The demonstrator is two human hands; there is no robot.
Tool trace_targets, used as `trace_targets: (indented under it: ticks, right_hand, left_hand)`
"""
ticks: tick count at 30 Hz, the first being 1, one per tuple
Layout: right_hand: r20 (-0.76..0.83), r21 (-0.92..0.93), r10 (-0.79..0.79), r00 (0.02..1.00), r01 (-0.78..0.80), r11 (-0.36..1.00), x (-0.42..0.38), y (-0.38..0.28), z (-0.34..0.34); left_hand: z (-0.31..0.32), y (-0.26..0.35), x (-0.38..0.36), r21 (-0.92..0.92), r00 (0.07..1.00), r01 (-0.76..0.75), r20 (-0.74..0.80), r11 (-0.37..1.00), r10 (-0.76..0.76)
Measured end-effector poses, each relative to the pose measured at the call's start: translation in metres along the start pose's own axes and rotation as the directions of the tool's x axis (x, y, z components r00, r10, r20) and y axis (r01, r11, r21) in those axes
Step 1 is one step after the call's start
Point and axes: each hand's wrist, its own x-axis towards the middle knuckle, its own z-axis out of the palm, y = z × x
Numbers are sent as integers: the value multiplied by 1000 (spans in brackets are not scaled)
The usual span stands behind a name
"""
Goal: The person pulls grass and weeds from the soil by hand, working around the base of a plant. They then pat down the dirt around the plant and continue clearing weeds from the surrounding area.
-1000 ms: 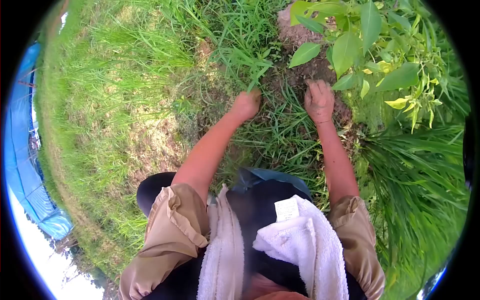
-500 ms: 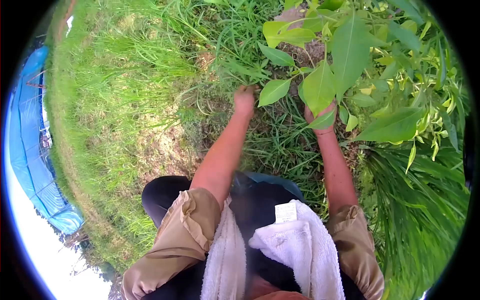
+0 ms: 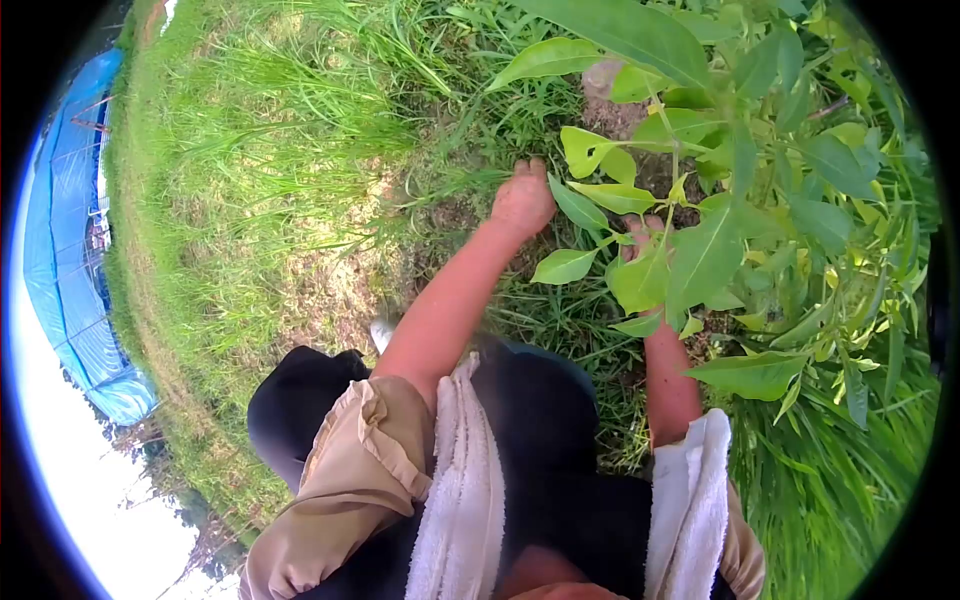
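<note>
My left hand [image 3: 524,198] is low among the grass and weeds [image 3: 478,150], back up. Its fingers are bent down together at the plants' base, and whatever is between them is hidden. To the right, my right hand [image 3: 640,238] lies near the ground beneath a broad-leaved plant [image 3: 708,255]. Leaves cover much of that hand and wrist; the fingers that show are stretched forward, with nothing visible in them. Bare brown soil [image 3: 615,115] shows just ahead of both hands.
The leafy plant's stems and leaves hang over the right side. Long grass [image 3: 840,500] grows at the lower right, and more grass [image 3: 220,200] spreads leftward. A blue tarp structure [image 3: 70,240] stands at the far left. A white towel [image 3: 455,490] hangs from my neck.
My left hand has shifted slightly right and turned its back up. My right hand has drawn closer to it, fingers now showing between leaves. The view has tilted, and the towel's right end has swung right.
</note>
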Motion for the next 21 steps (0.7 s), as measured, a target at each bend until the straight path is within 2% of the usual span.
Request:
trace_targets:
  ticks: [2,3,4,5,7,8,9,10,11,12,13,15,16,17,19,21]
  right_hand:
    - [-33,-46,-73,997,71,996,3,-4,-4]
    - [-6,-414,-317,948,286,864,1,-3,-2]
    - [-90,-93,-114,989,106,990,3,-16,-7]
    - [-104,249,111,988,-83,965,5,-32,-10]
    - [-123,102,30,992,-17,995,-2,-7,9]
    - [-132,27,-11,991,15,1000,-6,6,18]
    - [-153,-159,-138,979,113,981,-2,1,15]
    - [-171,-346,-263,950,192,918,1,-5,11]
    - [-117,-405,-282,952,214,889,5,-8,5]
    - [-116,-416,-301,947,229,880,5,-7,4]
    - [-108,-420,-325,939,254,871,6,-7,5]
    - [-110,-390,-324,939,259,884,11,-17,2]
    - [-111,-406,-320,941,251,879,10,-17,2]
    - [-112,-423,-312,944,239,874,9,-18,3]
    - [-148,-408,-328,933,244,880,12,-24,4]
    - [-133,-398,-307,942,233,887,13,-27,5]
  left_hand:
    - [1,-18,12,-168,1000,-8,-23,986,4]
    - [8,-30,16,-256,991,-74,-126,964,43]
    - [6,-34,18,-327,971,-154,-227,933,80]
    - [3,-39,19,-401,979,-118,-201,908,39]
    - [-6,-17,9,-594,998,3,-50,804,-41]
    - [-11,-3,-8,-675,997,-4,-59,738,-49]
    - [5,-17,-10,-702,995,-65,-99,709,-8]
    - [-10,-1,-23,-617,999,38,6,786,-44]
    - [-19,13,-33,-630,990,-91,25,771,137]
    - [-33,42,-51,-592,939,-244,55,768,341]
    - [-47,64,-60,-529,846,-385,126,757,518]
    - [-53,72,-41,-287,881,-381,177,879,440]
    - [-58,61,-24,-170,939,-341,-17,925,343]
    - [-60,48,-7,-70,944,-269,-217,961,248]
    - [-45,27,20,183,822,-187,-509,965,256]
    - [-39,11,33,140,959,-79,-261,987,113]
